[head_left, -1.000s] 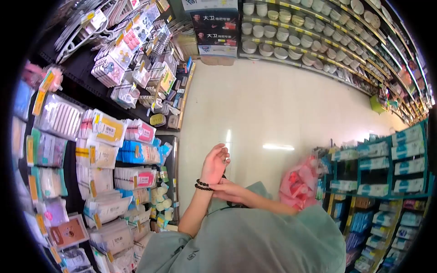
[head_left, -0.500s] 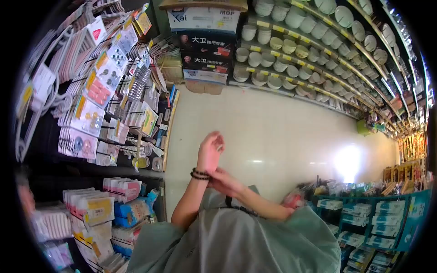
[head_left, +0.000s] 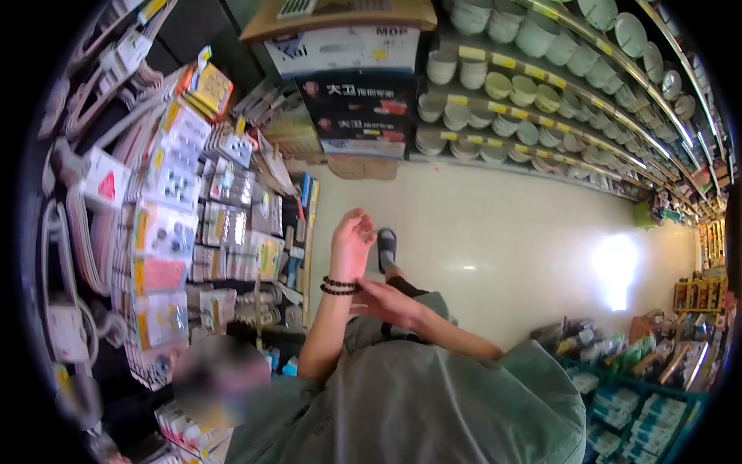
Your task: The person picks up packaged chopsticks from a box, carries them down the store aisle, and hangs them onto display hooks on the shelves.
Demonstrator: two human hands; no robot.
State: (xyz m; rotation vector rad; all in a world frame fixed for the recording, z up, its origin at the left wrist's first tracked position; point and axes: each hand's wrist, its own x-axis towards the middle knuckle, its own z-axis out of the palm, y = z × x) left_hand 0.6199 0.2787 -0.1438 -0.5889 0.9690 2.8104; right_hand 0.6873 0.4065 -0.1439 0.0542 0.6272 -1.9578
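Observation:
My left hand (head_left: 353,240) is raised palm up in front of my body, its fingers loosely bent and apart, with nothing visible in them. Two dark beaded bracelets (head_left: 338,287) circle that wrist. My right hand (head_left: 392,303) lies beside the left wrist, its fingers stretched out toward the bracelets. The fingertips meet or nearly meet the wrist; I cannot tell whether they touch the beads. I see no object in the right hand.
Hanging packs and hangers (head_left: 166,232) line the rack at left. Mop boxes (head_left: 355,97) are stacked ahead. Shelves of bowls (head_left: 510,89) run along the right. A teal rack (head_left: 641,410) stands at lower right. My foot (head_left: 386,247) is on the pale floor (head_left: 479,232). A blurred patch (head_left: 220,379) shows at lower left.
The view has shifted toward the boxes and the left rack. My foot has come into sight past my hands. Both hands keep nearly the same pose.

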